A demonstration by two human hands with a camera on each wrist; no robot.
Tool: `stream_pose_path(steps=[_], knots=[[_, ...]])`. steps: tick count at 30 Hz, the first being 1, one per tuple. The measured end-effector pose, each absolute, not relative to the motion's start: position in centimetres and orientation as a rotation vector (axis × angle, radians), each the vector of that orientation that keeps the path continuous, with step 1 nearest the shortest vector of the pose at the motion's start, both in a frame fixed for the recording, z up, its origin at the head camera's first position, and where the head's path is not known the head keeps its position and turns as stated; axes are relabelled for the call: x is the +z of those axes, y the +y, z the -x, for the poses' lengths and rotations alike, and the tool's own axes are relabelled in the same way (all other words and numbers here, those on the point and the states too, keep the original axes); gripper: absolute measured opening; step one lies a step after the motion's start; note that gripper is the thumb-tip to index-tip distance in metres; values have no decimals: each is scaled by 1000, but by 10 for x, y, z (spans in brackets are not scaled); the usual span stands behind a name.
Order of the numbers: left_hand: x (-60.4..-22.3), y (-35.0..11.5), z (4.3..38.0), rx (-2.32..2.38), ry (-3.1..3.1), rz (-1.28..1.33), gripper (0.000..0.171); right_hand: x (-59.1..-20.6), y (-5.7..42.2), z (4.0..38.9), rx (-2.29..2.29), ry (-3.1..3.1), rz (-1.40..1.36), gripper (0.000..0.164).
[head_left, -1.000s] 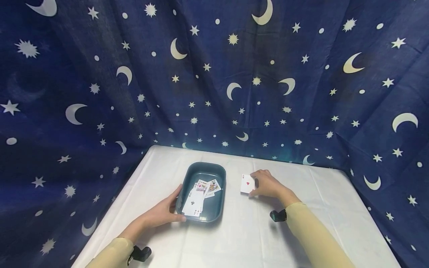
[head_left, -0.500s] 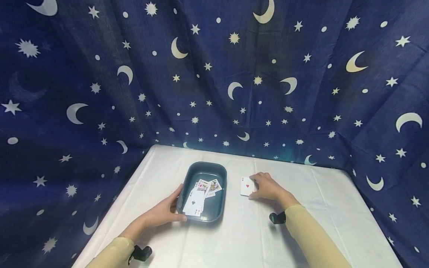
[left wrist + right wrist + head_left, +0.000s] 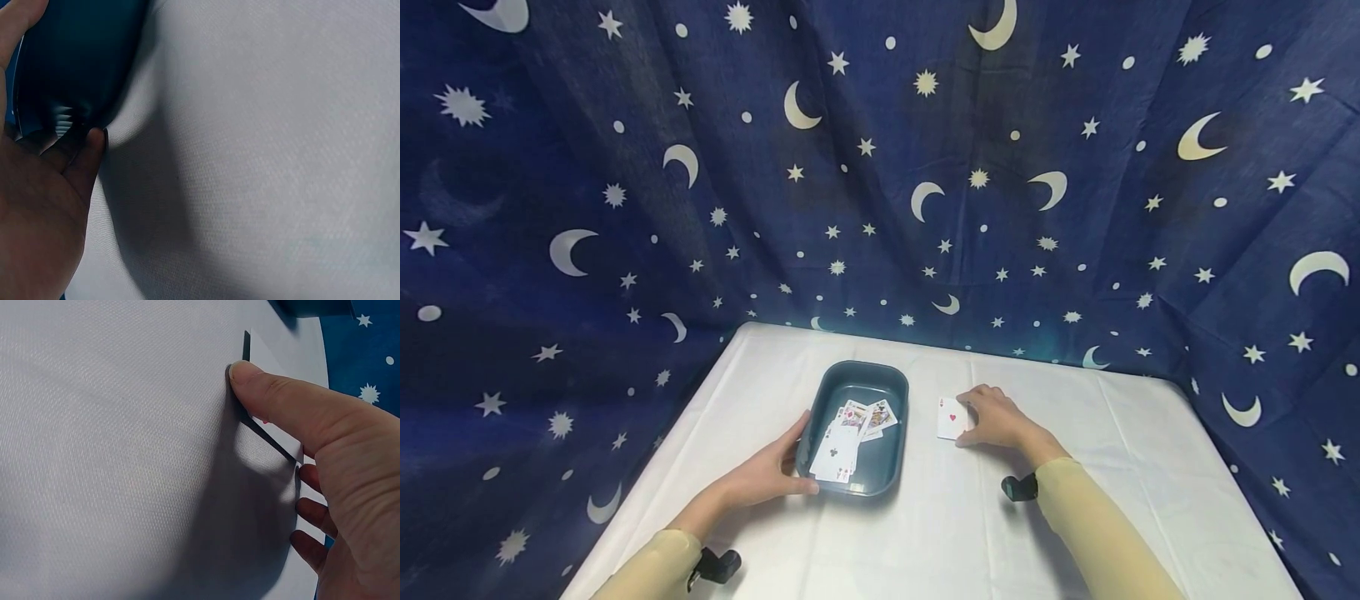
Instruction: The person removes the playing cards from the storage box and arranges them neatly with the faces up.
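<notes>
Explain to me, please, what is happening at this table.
A person's left hand grips a dark tray by its near-left corner; face-up playing cards overlap inside. To the tray's right, the right hand pinches a card with a red heart; whether it rests on the white table is unclear.

Head view looks down — wrist views, nearer, share the tablecloth.

In front of me is a worktop covered in white, lightly creased cloth. A dark teal tray stands towards the far left corner; right of it, nearer the far edge's middle, is a face-up ace of hearts.
</notes>
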State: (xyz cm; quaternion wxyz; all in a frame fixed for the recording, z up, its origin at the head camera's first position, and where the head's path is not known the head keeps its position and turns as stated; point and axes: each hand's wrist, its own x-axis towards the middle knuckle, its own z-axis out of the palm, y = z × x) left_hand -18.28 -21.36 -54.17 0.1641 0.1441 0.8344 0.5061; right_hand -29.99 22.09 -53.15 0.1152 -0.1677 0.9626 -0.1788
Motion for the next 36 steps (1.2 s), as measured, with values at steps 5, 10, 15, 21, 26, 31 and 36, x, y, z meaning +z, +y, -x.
stream_pose_path(steps=[5,10,15,21,26,31,36], knots=[[-545,-214,184,1435,2385,-406,123,-531,220,300,-513,2824,478,91],[-546,-215,184,1423,2394,-395,123,-530,219,301,-510,2824,464,91],[-545,-214,183,1430,2399,-425,122,-531,219,301,-491,2827,469,91],[-546,-215,184,1443,2386,-431,122,-531,219,300,-480,2833,495,91],[-547,-216,185,1440,2377,-424,123,-531,219,301,-474,2834,507,91],[-547,-216,186,1430,2382,-418,124,-530,219,300,-469,2833,509,90],[-548,-217,186,1430,2388,-411,124,-530,218,300,-470,2830,502,90]])
